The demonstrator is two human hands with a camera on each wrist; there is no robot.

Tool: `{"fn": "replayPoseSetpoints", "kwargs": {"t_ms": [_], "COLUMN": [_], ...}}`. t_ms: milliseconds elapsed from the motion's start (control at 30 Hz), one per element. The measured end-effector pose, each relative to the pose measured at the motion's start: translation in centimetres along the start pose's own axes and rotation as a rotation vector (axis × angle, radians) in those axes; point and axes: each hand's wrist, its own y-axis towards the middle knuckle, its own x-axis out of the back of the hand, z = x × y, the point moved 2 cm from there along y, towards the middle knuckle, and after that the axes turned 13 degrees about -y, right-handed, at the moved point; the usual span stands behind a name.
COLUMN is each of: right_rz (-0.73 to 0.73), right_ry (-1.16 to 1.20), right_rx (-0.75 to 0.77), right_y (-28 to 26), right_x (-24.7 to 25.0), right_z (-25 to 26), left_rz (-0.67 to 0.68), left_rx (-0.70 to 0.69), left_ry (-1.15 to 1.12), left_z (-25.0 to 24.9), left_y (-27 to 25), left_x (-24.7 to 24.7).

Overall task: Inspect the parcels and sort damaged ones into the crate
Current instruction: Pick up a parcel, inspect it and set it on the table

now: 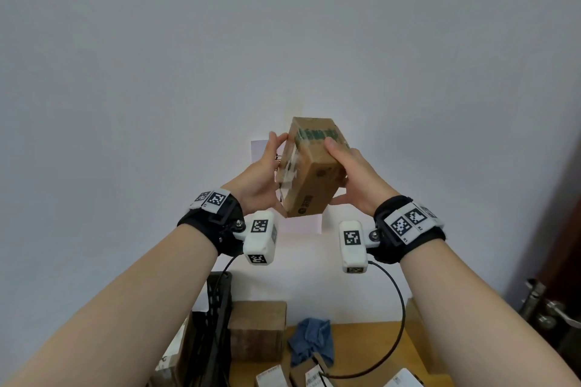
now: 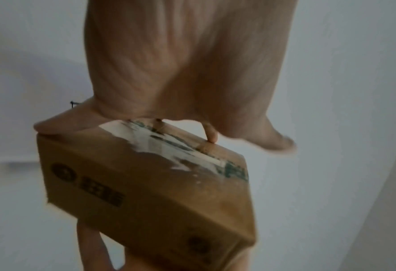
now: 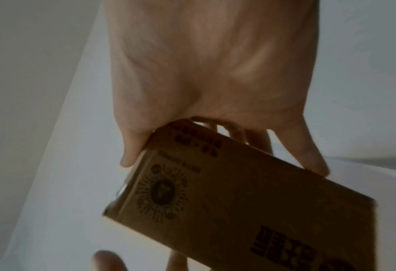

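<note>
I hold a small brown cardboard parcel [image 1: 309, 166] up high in front of the white wall, tilted, between both hands. It carries green-printed tape and torn white label remains on the face toward my left hand [image 1: 262, 177]. That hand grips the parcel's left side, fingertips near its top edge. My right hand [image 1: 350, 176] grips its right side, thumb on top. In the left wrist view the parcel [image 2: 146, 183] shows its torn tape. In the right wrist view the parcel [image 3: 227, 192] shows dark print. The black crate [image 1: 217, 317] stands low at the left.
Below, a wooden table [image 1: 371, 352] holds a larger brown box [image 1: 257, 330], a crumpled blue cloth [image 1: 312, 339] and several small parcels with white labels [image 1: 273, 375]. A door with a metal handle [image 1: 547, 308] is at the right edge. Cables hang from both wrist cameras.
</note>
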Motion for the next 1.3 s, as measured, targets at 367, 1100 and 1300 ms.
{"fn": "replayPoseSetpoints", "kwargs": {"t_ms": [367,1100,1300], "right_rz": [0.017,-0.304,-0.333], "right_ry": [-0.041,-0.561,-0.539], "right_rx": [0.133,0.317,0.31], "right_y": [0.3,-0.4,-0.1], "right_x": [-0.9,-0.8,-0.6], "right_z": [-1.4,2.0,1.6], "left_rz": [-0.126,-0.17,-0.18], "left_rx": [0.188,0.311,0.247], "left_ry": [-0.161,-0.226,-0.206], "left_z": [-0.7,-0.6,-0.6], "left_y": [1.0,1.7,1.8], "left_x": [0.5,0.4,0.1]}}
